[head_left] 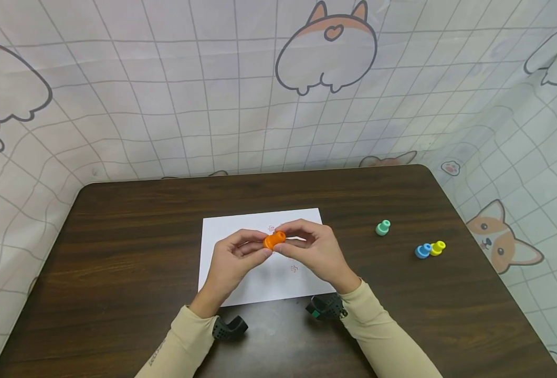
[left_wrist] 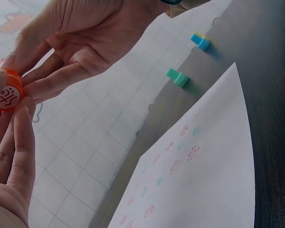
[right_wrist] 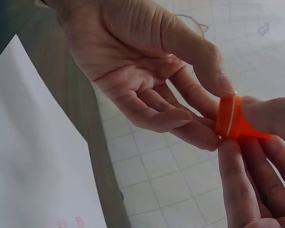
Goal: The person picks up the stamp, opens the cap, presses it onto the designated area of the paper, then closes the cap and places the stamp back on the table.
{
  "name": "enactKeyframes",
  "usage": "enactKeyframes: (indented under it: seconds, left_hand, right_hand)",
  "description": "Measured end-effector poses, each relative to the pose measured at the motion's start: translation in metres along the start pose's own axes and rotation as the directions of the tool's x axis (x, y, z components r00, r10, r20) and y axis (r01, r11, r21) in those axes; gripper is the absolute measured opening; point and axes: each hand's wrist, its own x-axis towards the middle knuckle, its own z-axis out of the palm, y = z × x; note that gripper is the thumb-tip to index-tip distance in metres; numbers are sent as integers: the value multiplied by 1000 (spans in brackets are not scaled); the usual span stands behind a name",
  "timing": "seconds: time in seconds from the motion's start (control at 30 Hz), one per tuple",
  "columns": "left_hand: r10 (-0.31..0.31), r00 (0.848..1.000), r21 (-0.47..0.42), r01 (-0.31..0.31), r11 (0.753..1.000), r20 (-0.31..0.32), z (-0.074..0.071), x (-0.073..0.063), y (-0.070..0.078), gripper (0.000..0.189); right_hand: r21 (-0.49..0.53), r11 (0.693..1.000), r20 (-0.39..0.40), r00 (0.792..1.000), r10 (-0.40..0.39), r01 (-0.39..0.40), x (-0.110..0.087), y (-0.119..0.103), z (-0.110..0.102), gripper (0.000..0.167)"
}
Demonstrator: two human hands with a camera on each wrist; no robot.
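1. Head view: left hand pinches the wide, rounded end of an orange stamp; right hand pinches the narrower handle end. Both use thumb and fingertips. Stamp is held sideways over the white paper, smooth and plastic-looking. Paper is a flat rectangle, slightly turned, well apart from the left edge of the table; small red marks on it. Table is dark wood grain, far corners rounded.
2. Head view, right part of table: green stamp to the right of the paper; blue stamp and yellow stamp side by side nearer the right edge, can't tell if touching. All knobbed, round-based. Cream sleeves, dark wristbands. Behind: creased cloth, grid lines, corgi drawings.
3. Left wrist view: same two-handed grasp. Orange stamp shows a round white face with dark linework. Paper carries rows of red prints plus green prints. Green and blue stamps upright, yellow mostly hidden behind blue.
4. Right wrist view: orange stamp side-on, short disc tapering into the handle, thin pale band round the disc. Left thumb on the disc, right fingers round the handle.
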Motion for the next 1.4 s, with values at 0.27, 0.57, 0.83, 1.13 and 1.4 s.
enactKeyframes:
  seconds: [0.27, 0.57, 0.83, 1.13, 1.4]
  left_hand:
    - [-9, 1000, 1, 9, 1000, -20, 1, 1, 0, 37]
    - [-26, 999, 24, 26, 999, -23, 0, 0, -1, 35]
    - [-12, 1000, 25, 12, 1000, -7, -1, 0, 0, 37]
    - [4, 1000, 61, -3, 998, -19, -3, 0, 0, 35]
    - [79, 994, 244, -57, 968, -81, -8, 2, 2, 24]
  right_hand:
    - [16, 1000, -18, 1000, 17, -16, 0, 1, 3, 30]
    - [-9, 1000, -18, 1000, 20, -20, 0, 2, 4, 30]
    - [-22, 1000, -23, 1000, 4, -5, -1, 1, 2, 29]
    - [-20, 1000, -32, 999, -3, 2, -2, -2, 0, 29]
    - [-38, 999, -87, 996, -28, 25, -2, -5, -9, 30]
